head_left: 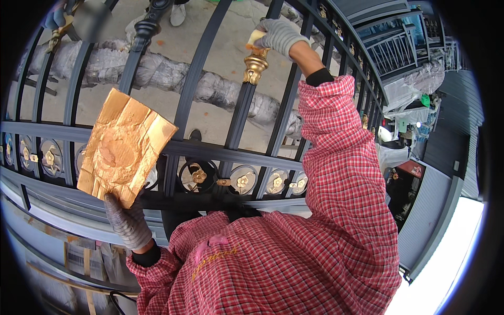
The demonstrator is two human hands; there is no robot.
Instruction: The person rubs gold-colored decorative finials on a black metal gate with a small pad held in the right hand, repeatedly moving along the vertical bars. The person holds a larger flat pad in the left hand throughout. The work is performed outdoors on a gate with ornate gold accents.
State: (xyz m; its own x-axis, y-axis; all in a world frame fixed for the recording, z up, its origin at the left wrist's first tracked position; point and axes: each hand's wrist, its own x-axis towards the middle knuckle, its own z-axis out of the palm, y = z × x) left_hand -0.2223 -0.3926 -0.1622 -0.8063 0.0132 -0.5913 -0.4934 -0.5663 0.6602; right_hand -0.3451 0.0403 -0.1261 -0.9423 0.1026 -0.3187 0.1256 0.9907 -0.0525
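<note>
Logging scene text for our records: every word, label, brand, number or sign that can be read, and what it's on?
Nothing can be quoted.
Shirt: yellow marks, perhaps script, by a pink patch; too small and blurred to read.
Red panel, far right: any marks too small to tell.
Gold card: no lettering visible.
Fence: floral ornaments, no lettering visible.

Sheet (118,149): creased, cardboard-like, metallic sheen (rough at centre); fence bars (203,58): grooved satin metal; ornamental collar (255,67): glossy, gold-finished
</note>
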